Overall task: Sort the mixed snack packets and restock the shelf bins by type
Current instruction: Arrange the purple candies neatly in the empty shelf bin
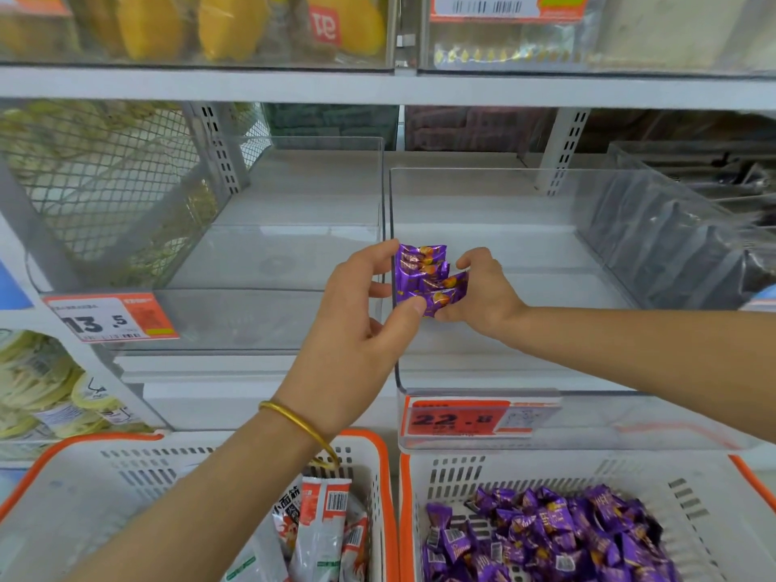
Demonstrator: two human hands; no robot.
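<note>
A small stack of purple snack packets is held between both hands at the left wall of the clear right shelf bin. My left hand pinches the stack from the left with thumb and fingers. My right hand grips its right end from inside the bin. The clear left shelf bin holds nothing visible. Below, the right white-and-orange basket is full of several purple packets. The left basket holds white-and-red packets.
Price tags reading 13.5 and 22.8 hang on the bin fronts. A bin of dark packets stands at the right. Wire mesh closes the left side. Yellow packets fill the shelf above.
</note>
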